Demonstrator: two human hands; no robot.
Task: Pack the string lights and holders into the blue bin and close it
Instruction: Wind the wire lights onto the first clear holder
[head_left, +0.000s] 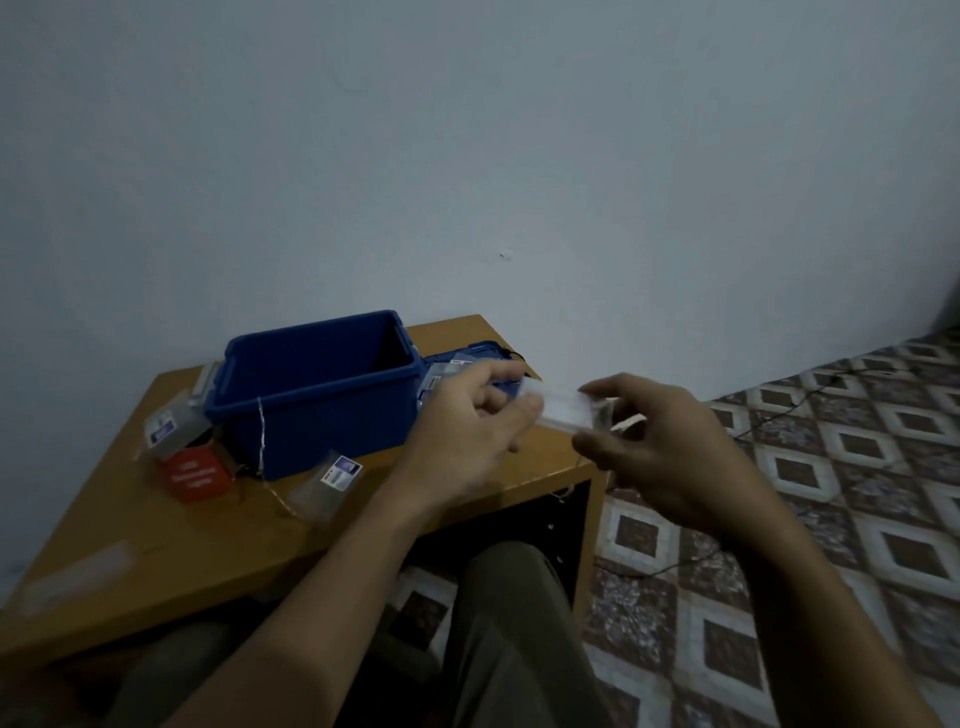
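Wood-laminate surface (156, 545), set against a pale wall.

- Blue bin (311, 415): near the far edge, left of centre. It is open; the interior is dark and the contents are unreadable.
- Blue lid (485, 347): lies flat just beside the bin's right wall, toward the far-right corner, with clear packets (441, 375) on top.
- Left grip (467, 436) and right grip (660, 447): both are raised over the right edge, in front of the lid. Each pinches one end of a clear plastic holder (563, 410), which is held roughly level between them and is not touching the surface.
- Red box (195, 475): near the left edge, in front of the bin's left corner.
- Labelled clear packet (169, 428): behind the red box, against the bin. A second packet (332, 483) lies just in front of the bin.
- String-light wire (261, 431): hangs over the bin's front wall and trails onto the surface toward that second packet.

Judgement: the step in hand is getting this holder into the bin, and packing looks early.

- Pass the holder to one grip and carry it left over the rim.
- Set it down inside flat rather than dropping it.
- Cross the right wall, not the front one, so the draped wire is not snagged.
- Before closing, the wire must be fed fully inside and the lid cleared of packets, or it likely won't seat.
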